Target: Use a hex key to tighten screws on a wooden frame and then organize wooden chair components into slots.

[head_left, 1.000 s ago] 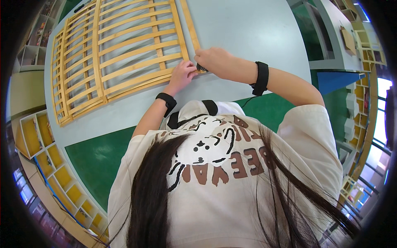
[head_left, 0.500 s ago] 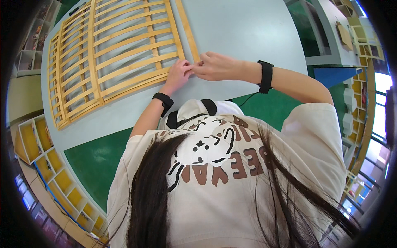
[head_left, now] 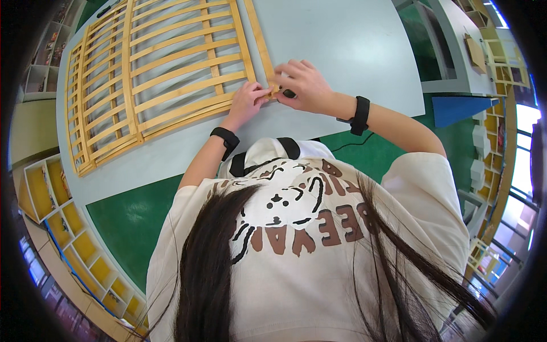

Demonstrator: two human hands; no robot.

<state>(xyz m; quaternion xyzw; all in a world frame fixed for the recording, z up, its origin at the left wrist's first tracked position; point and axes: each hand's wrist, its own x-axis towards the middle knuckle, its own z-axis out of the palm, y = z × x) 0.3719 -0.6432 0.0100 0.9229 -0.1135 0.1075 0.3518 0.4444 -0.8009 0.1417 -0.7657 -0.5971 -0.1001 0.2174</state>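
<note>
A slatted wooden frame (head_left: 188,85) of light wood lies flat on the pale grey table (head_left: 342,45). Beside its right edge runs a loose-looking wooden strip (head_left: 259,43), whose near end reaches my hands. My left hand (head_left: 248,104) is closed, thumb and fingertips pinching at the near end of that strip, by the frame's corner. Just to the right, my right hand (head_left: 307,88) curls around a small black rounded object (head_left: 289,93), perhaps a tool's handle end; most of it is hidden by the fingers. Its upper fingers are bent and partly lifted.
A black tool (head_left: 103,11) lies at the table's far left. Shelves with yellow backs (head_left: 74,219) stand at lower left. To the right are a white cabinet (head_left: 464,51) and a blue panel (head_left: 461,109). Green floor (head_left: 128,228) shows below the table's near edge.
My right hand has turned and its upper fingers have lifted, bringing the black rounded object into sight. The right forearm has shifted slightly; my left hand stays almost in place.
</note>
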